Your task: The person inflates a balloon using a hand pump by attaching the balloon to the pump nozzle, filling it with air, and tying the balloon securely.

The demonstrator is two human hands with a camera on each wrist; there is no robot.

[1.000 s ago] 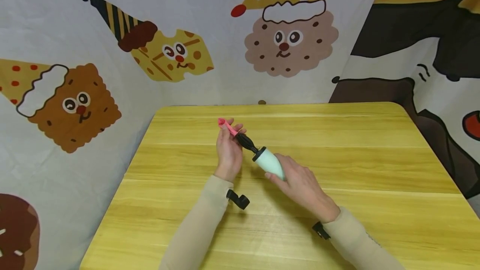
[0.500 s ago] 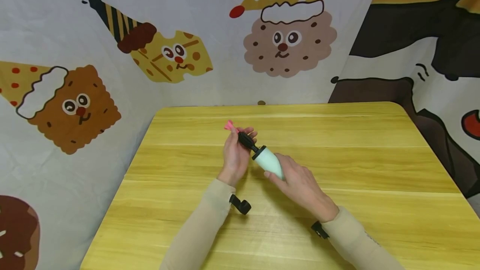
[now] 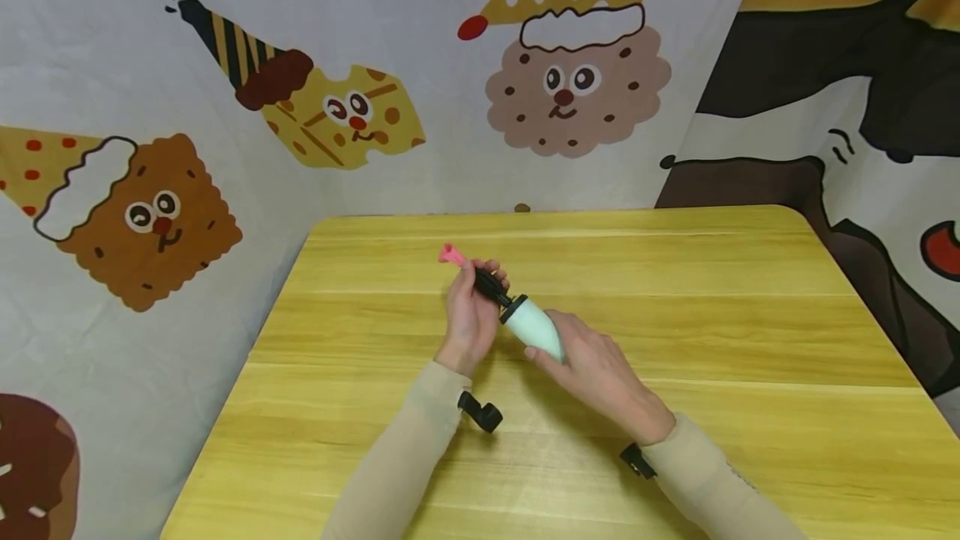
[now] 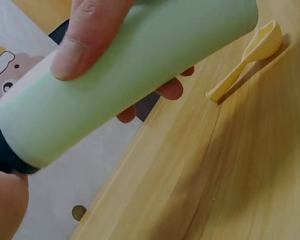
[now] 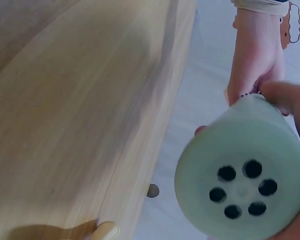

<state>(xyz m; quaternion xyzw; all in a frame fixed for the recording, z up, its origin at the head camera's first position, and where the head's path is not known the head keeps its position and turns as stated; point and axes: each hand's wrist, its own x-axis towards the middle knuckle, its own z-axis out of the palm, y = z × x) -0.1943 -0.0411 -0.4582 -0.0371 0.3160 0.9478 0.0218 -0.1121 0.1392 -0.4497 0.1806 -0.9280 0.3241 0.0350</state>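
Note:
A mint-green balloon pump (image 3: 534, 330) with a black nozzle (image 3: 491, 286) slants between the hands, above the table. My right hand (image 3: 600, 369) grips its green barrel, thumb on the near side; the left wrist view shows this barrel (image 4: 130, 75) up close. At the nozzle's end sits a pink balloon (image 3: 452, 255), limp, its free end flaring up and left. My left hand (image 3: 472, 315) pinches where balloon and nozzle meet, thumb in front and fingers behind. The pump's rounded end (image 5: 242, 192), pierced with several holes, faces the right wrist camera.
A limp yellow balloon (image 4: 247, 57) lies on the wooden table (image 3: 360, 298), hidden in the head view. Behind the table's far edge hangs a cloth backdrop (image 3: 450, 182) printed with cartoon snacks. Small black cameras (image 3: 480, 412) sit at both wrists.
My left hand has slid from the pink balloon's middle down toward the black nozzle, so less pink shows. The pump has shifted only slightly; the right hand keeps its grip.

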